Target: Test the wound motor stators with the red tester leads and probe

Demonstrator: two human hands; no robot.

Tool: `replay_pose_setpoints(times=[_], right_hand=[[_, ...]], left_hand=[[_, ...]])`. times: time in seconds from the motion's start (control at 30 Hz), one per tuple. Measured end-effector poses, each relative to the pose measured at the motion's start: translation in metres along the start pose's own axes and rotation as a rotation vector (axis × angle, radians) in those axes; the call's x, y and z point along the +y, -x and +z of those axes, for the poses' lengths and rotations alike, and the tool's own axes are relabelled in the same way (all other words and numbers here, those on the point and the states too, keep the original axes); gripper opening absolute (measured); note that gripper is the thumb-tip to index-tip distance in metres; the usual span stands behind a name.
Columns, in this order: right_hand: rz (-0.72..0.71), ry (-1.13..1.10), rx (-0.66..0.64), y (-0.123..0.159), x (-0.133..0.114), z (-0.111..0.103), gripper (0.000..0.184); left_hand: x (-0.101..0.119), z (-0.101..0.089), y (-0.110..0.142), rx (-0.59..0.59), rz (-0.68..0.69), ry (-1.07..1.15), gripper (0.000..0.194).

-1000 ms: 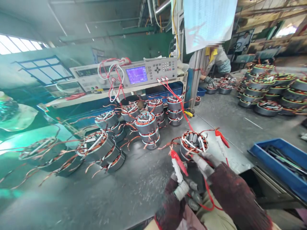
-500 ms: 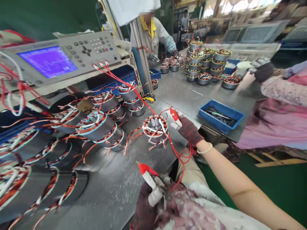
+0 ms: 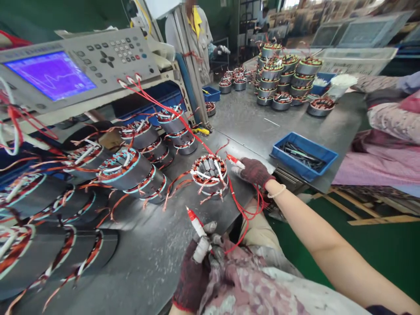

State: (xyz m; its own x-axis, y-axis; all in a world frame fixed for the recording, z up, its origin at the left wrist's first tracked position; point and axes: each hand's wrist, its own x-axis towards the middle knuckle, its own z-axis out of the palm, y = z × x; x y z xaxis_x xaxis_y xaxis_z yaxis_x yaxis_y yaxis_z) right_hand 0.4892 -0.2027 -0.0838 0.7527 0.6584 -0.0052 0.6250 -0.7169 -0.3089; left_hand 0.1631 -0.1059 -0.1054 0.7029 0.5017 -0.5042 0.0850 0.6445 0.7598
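A copper-wound stator ring (image 3: 210, 188) stands on the metal bench in front of me, its lead wires trailing to the left. My left hand (image 3: 197, 262), in a dark glove with pale fingertips, is closed around a red-and-white test clip (image 3: 196, 222) near the bench's front edge. Right of the stator, my right hand (image 3: 256, 170) pinches a second red-and-white test clip (image 3: 235, 161). A loose wire end (image 3: 223, 146) sticks up from the stator, apparently apart from that clip. Red test leads (image 3: 244, 212) loop between the hands and run up to the tester (image 3: 108, 59).
Stacked stators (image 3: 131, 175) fill the left of the bench; more stator stacks (image 3: 272, 76) stand at the back. A blue bin (image 3: 303, 155) of dark strips sits at right. A co-worker (image 3: 193, 43) stands behind the post, another person's sleeve (image 3: 390, 116) is at right.
The right-hand clip has tilted and appears off the stator's wire end, which now stands loose. My left hand has shifted slightly left and up. The back co-worker's hand has moved.
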Motion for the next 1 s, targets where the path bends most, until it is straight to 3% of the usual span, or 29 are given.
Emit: replay_pose_setpoints(times=[0.1,0.23,0.3,0.37,0.53,0.8,1.0], right_hand=[[-0.030,0.019,0.060,0.025,0.000,0.000,0.054],[-0.240,-0.031,0.460,0.094,-0.009,0.008,0.044],[-0.468,-0.070,0.488,0.121,-0.025,0.012,0.039],[-0.642,-0.026,0.436,0.135,-0.047,0.016,0.043],[-0.763,0.126,0.435,0.128,-0.083,0.031,0.054],[-0.778,0.139,0.555,0.127,-0.079,0.045,0.058],[-0.831,0.159,0.639,0.120,-0.072,0.059,0.029]], left_hand=[[0.000,-0.006,-0.006,0.058,0.008,-0.026,0.048],[0.010,-0.013,-0.020,0.051,0.005,-0.014,0.045],[0.017,-0.014,-0.033,0.052,0.005,0.040,0.047],[0.023,-0.015,-0.047,0.091,0.024,0.123,0.046],[0.025,-0.021,-0.056,0.114,0.109,0.169,0.065],[0.026,-0.022,-0.036,0.021,0.129,0.150,0.075],[0.032,-0.012,-0.034,0.062,0.111,0.250,0.077]])
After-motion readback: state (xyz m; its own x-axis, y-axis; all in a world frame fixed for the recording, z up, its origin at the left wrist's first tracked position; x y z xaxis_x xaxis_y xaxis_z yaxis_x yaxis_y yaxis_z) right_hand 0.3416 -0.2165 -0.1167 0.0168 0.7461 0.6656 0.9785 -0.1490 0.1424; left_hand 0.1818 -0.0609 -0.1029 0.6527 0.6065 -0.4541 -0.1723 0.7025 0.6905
